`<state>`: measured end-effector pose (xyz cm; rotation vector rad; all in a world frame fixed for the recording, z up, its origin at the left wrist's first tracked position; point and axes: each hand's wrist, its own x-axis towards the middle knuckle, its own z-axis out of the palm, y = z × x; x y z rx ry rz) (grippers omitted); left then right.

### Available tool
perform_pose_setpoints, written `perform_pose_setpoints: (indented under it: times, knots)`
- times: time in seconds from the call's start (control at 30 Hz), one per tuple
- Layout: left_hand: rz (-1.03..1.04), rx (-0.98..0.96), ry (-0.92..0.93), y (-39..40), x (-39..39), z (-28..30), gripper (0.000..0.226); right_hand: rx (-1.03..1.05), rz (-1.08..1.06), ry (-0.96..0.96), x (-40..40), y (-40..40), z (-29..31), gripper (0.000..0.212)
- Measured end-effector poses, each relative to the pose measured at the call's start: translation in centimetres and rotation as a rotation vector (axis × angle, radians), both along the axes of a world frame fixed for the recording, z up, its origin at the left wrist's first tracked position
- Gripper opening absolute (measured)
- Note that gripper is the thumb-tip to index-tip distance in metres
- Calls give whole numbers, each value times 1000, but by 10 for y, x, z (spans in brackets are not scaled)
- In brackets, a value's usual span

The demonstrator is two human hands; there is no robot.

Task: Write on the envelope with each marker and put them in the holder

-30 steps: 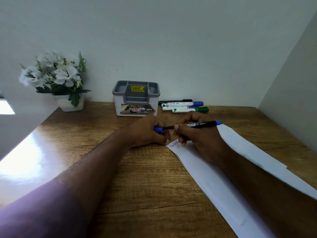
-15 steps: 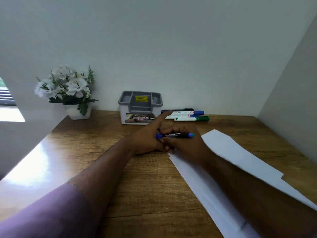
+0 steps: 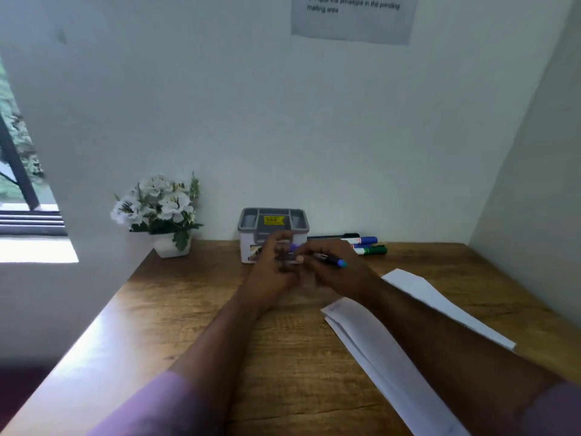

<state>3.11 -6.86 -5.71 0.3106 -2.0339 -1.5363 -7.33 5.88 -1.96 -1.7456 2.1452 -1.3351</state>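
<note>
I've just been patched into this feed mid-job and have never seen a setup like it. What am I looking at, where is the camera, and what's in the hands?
There is no machine here: a person works with two bare hands, and the single view comes from a camera worn on their head, looking forward and down. The right hand grips a black marker with a blue end; the left hand meets it at the other end, where a blue cap shows, though the blur hides the exact grip. On the wooden desk lie a white envelope, a grey holder against the wall, more markers beside it, and a pot of white flowers.
</note>
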Motion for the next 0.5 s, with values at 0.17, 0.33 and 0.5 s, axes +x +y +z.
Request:
perform_pose_setpoints:
  times: [0.17, 0.33, 0.5]
  knots:
    - [486, -31, 164, -26, 13, 2, 23, 222, -122, 584, -8, -22, 41, 81]
    - [532, -157, 142, -33, 4, 0, 26, -16, -191, 292, -15, -46, 65, 45]
    - [527, -328, 121, -34, -8, -6, 21, -321, -313, 364, -24, -75, 67, 45]
